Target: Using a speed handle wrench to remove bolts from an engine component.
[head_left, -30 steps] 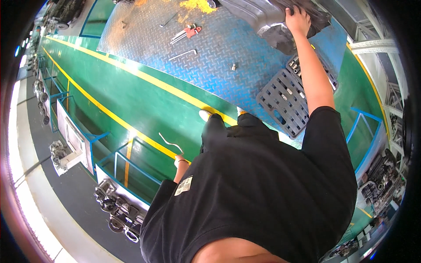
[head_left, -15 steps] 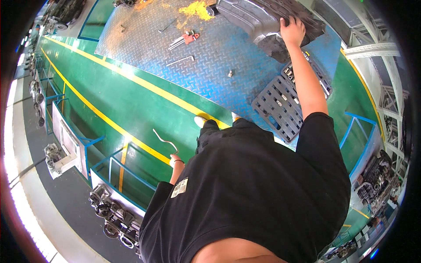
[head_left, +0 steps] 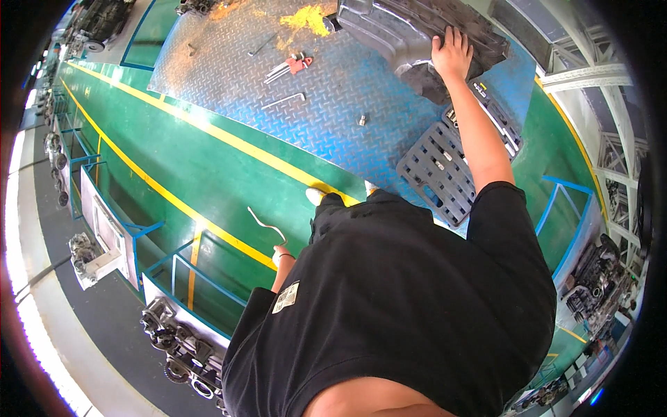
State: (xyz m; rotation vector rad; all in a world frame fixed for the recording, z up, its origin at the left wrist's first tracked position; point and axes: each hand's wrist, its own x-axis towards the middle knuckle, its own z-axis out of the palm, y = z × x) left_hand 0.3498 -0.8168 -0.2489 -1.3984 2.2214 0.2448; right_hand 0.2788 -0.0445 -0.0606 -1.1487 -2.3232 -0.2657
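Observation:
My left hand (head_left: 281, 252) hangs low beside my left leg, closed around one end of a thin, bent metal rod (head_left: 261, 221). The rod's free end points away over the green floor. On the far right of the blue plate, my right hand (head_left: 453, 55) lies on a large dark grey moulded part (head_left: 392, 31), fingers stretched out and holding nothing. Below my right forearm, a black tool case (head_left: 436, 170) lies unfolded with sockets and tools in its slots. Part of the case is hidden by that arm.
On the blue checkered metal plate (head_left: 229, 76) lie a red-held hex key set (head_left: 297, 64), a loose L-shaped key (head_left: 285, 100), a small socket (head_left: 363, 120) and yellow debris (head_left: 306, 19). Blue-framed stands (head_left: 198, 271) with engine parts (head_left: 182, 347) flank me.
My right hand has slid slightly left across the grey part, its fingers now straighter. My left hand and the rod have shifted slightly right.

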